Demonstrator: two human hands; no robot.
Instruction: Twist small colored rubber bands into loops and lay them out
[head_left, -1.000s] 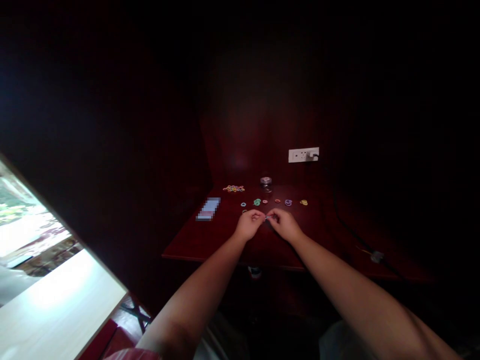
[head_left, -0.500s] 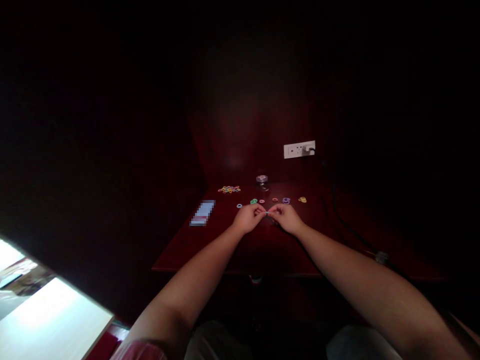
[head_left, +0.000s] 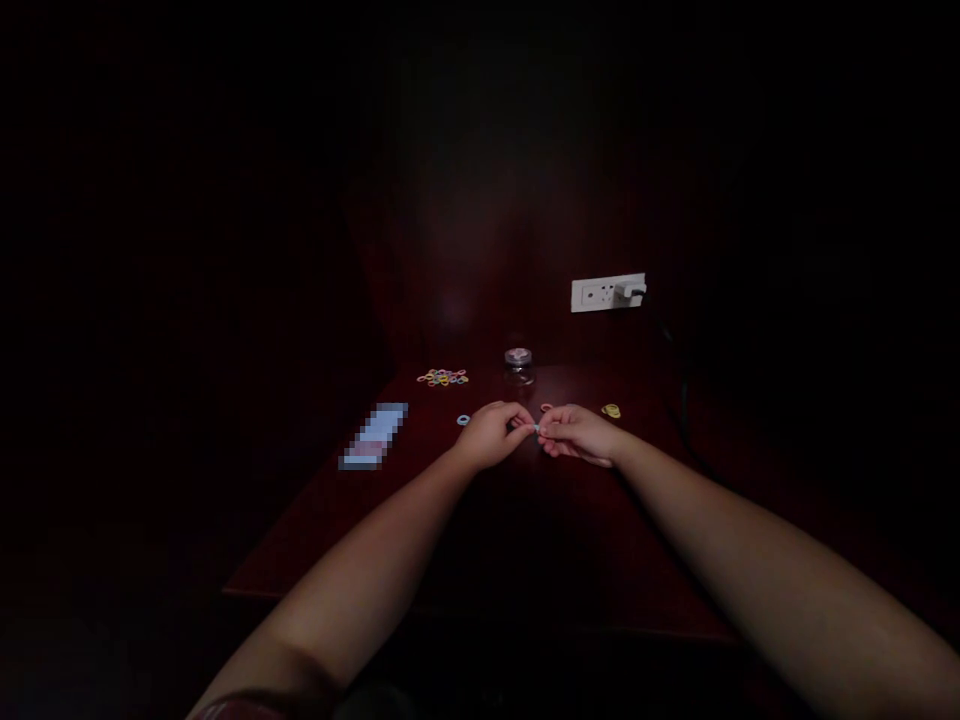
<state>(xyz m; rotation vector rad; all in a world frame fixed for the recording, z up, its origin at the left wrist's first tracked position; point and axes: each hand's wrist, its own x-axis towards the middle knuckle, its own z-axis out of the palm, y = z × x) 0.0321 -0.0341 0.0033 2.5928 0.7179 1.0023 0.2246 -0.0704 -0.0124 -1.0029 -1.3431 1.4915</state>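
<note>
Between my fingertips is a small pale blue band (head_left: 536,428), pinched from both sides above the dark red table (head_left: 420,520). My left hand (head_left: 491,435) has thumb and forefinger closed on its left end. From the right, my right hand (head_left: 581,434) pinches it too, the lower fingers curled loosely. A blue ring (head_left: 463,420) lies just left of my left hand. Behind my right hand a pink ring (head_left: 547,408) shows in part, and yellow rings (head_left: 611,411) lie to its right.
A pile of colourful rings (head_left: 442,378) lies at the back left, near a clear jar with a lid (head_left: 518,368). A blurred-out phone-like object (head_left: 373,436) is at the left. A wall socket (head_left: 607,292) holds a plug with a dark cable.
The view has moved nearer the table and darkened. My hands now cover the green and purple rings that showed before. Both hands still pinch the band; the right hand's lower fingers show more.
</note>
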